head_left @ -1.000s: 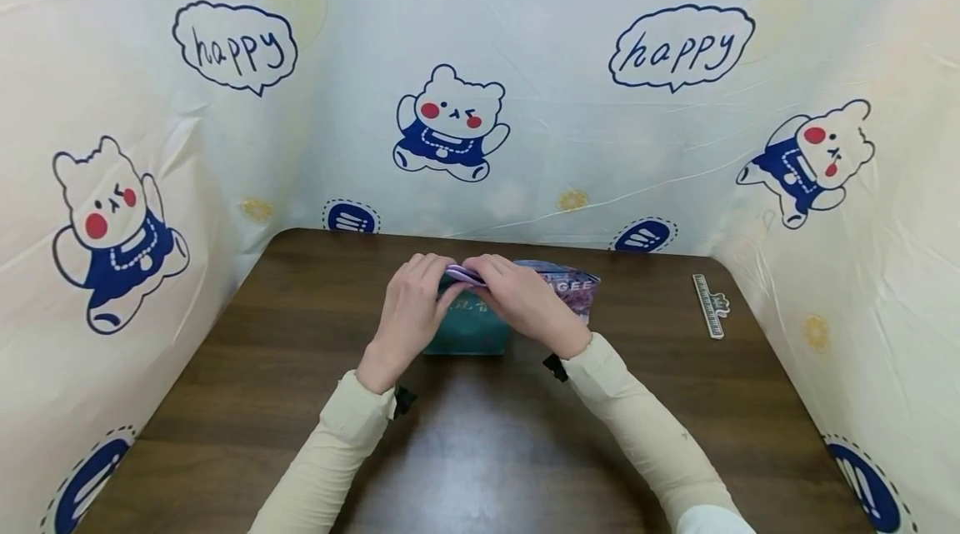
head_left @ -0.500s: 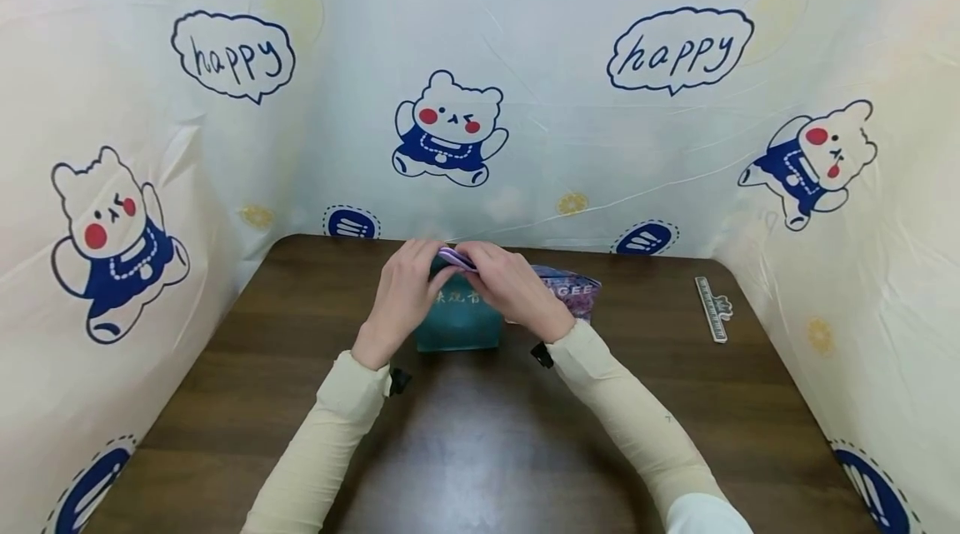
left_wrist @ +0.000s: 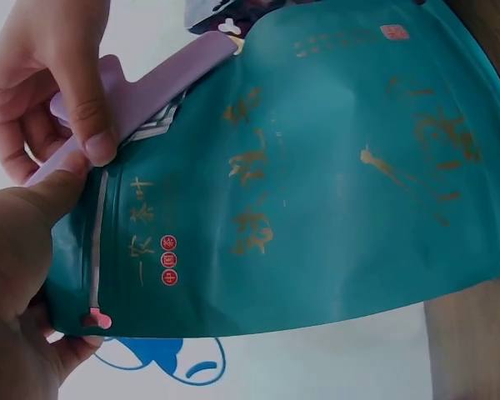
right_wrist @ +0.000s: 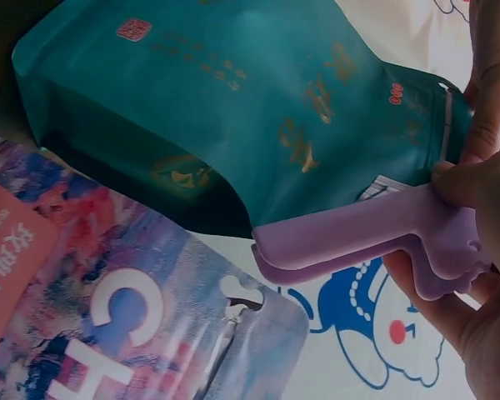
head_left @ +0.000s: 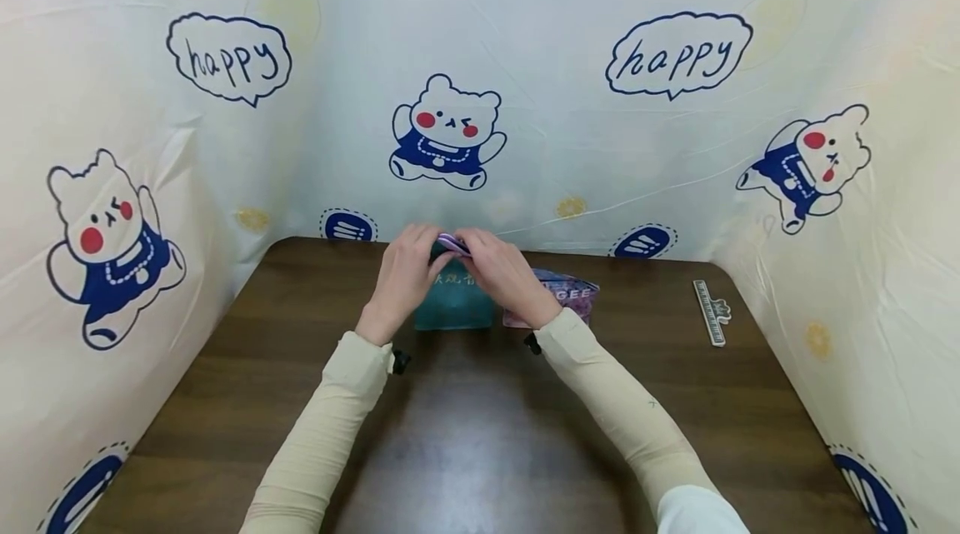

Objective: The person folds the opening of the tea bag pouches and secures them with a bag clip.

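Note:
A teal tea pouch [head_left: 453, 305] with gold writing stands at the back middle of the table, in front of me. My left hand [head_left: 406, 271] grips one end of its top edge, thumb in front and fingers behind, as the left wrist view shows. At the other end, my right hand [head_left: 497, 267] pinches a lilac sealing clip [right_wrist: 342, 229] between thumb and fingers. The clip's long jaws lie across the pouch's top corner, where a bit of silvery inner packet [right_wrist: 383, 187] peeks out. Both thumbs come close together at the clip.
A purple-blue patterned pouch [head_left: 573, 292] stands just right of the teal one, partly behind my right hand. Toward the table's right edge lies a white, ruler-like clip [head_left: 711, 313]. A printed cloth [head_left: 555, 142] encloses the back and sides of the wooden table [head_left: 465, 434].
Both hands have moved away from me toward the back of the table, and the teal pouch with the lilac clip has gone with them. More of the patterned pouch's lower part now shows.

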Demonstrator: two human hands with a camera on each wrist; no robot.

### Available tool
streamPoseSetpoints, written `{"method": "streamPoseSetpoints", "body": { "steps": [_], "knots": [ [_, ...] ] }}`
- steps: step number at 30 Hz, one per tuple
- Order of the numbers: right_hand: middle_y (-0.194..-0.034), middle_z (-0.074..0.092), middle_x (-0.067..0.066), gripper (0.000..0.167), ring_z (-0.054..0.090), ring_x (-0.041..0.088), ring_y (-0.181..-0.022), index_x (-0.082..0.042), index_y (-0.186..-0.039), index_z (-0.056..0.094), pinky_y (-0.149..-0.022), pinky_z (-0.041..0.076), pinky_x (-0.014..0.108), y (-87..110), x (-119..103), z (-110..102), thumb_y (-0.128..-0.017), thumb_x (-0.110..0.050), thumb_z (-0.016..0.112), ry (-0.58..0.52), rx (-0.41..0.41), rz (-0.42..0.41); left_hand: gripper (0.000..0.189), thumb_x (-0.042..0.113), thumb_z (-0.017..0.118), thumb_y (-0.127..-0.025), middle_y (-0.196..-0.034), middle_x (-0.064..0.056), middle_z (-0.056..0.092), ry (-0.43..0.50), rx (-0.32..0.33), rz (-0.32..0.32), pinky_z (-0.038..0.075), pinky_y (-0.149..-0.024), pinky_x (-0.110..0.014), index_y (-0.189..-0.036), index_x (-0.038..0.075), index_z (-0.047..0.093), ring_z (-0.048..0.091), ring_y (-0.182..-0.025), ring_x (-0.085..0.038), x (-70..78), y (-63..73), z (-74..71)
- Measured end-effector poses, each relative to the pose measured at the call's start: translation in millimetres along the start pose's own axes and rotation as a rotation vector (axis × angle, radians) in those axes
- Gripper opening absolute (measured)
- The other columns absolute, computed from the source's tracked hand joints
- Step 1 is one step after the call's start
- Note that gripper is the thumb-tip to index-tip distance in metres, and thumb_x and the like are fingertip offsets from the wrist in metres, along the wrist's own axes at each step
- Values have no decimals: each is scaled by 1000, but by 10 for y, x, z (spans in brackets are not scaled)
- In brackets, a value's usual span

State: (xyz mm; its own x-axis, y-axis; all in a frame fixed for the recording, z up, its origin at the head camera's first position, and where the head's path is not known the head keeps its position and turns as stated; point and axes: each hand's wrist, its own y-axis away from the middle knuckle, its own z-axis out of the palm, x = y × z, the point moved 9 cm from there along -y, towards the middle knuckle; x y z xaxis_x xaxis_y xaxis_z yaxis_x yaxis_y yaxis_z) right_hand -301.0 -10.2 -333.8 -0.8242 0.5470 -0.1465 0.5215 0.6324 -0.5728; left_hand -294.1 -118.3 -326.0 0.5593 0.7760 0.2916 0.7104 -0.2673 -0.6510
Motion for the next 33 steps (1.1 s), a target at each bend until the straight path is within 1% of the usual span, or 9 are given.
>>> {"method": "streamPoseSetpoints", "body": {
  "steps": [4, 11, 17, 19, 21, 24, 27, 30, 33],
  "knots": [
    [-121, 65, 10, 37, 64, 18, -102, -5, -128, 55, -92, 56, 33, 16, 32, 39, -95, -8, 72, 3, -22, 6, 25, 21, 76, -93, -103, -14, 70, 34, -14, -16, 55, -82, -43, -108, 3, 66, 60, -91, -29, -19, 8, 37],
    [-125, 63, 10, 41, 62, 19, -108, -5, -132, 53, -96, 55, 34, 38, 71, 57, -96, -8, 71, -15, -20, -1, 29, 22, 76, -92, -106, -14, 71, 51, -13, -30, 56, -84, -42, -111, 2, 67, 60, -90, -28, -34, 11, 51],
    [-130, 62, 11, 44, 62, 20, -112, -6, -135, 52, -99, 53, 35, 60, 103, 61, -96, -8, 71, -49, -41, 8, 33, 23, 78, -91, -106, -14, 70, 33, -24, -27, 55, -82, -42, -113, 1, 66, 60, -90, -29, -22, 20, 49],
    [-131, 62, 11, 44, 63, 20, -112, -7, -137, 51, -99, 53, 35, 76, 114, 52, -98, -11, 69, -48, -46, 10, 34, 24, 78, -91, -109, -15, 70, 11, -24, -22, 52, -82, -44, -114, 2, 65, 60, -92, -30, -4, 23, 46],
    [-132, 61, 11, 46, 63, 20, -112, -7, -140, 49, -99, 53, 36, 100, 133, 26, -98, -12, 68, -43, -45, 11, 36, 25, 78, -92, -113, -15, 70, -11, -20, -18, 47, -86, -46, -117, 2, 65, 61, -98, -32, 32, 20, 46],
    [-135, 60, 11, 51, 63, 21, -116, -7, -145, 46, -100, 52, 37, 158, 167, -14, -99, -14, 67, -27, -54, 20, 37, 25, 78, -92, -116, -15, 68, -25, 7, 19, 37, -91, -51, -120, 4, 65, 60, -106, -33, 129, 30, 46],
    [-139, 58, 13, 59, 62, 24, -121, -7, -149, 42, -101, 52, 39, 243, 199, -52, -97, -13, 70, -4, -71, 30, 34, 21, 77, -92, -118, -15, 68, -15, 56, 93, 31, -96, -53, -120, 4, 66, 59, -111, -32, 279, 44, 44],
    [-140, 57, 13, 61, 60, 25, -124, -6, -151, 40, -101, 52, 39, 334, 245, -96, -98, -16, 68, 30, -94, 52, 30, 17, 76, -92, -117, -14, 67, -18, 99, 174, 32, -97, -53, -117, 2, 68, 58, -112, -32, 451, 44, 52],
    [-140, 57, 14, 59, 59, 27, -126, -5, -152, 39, -101, 52, 40, 428, 324, -166, -100, -18, 65, 53, -101, 81, 26, 15, 75, -92, -116, -14, 67, -37, 110, 237, 36, -98, -52, -114, 2, 70, 58, -111, -32, 619, 34, 113]
  ]
}}
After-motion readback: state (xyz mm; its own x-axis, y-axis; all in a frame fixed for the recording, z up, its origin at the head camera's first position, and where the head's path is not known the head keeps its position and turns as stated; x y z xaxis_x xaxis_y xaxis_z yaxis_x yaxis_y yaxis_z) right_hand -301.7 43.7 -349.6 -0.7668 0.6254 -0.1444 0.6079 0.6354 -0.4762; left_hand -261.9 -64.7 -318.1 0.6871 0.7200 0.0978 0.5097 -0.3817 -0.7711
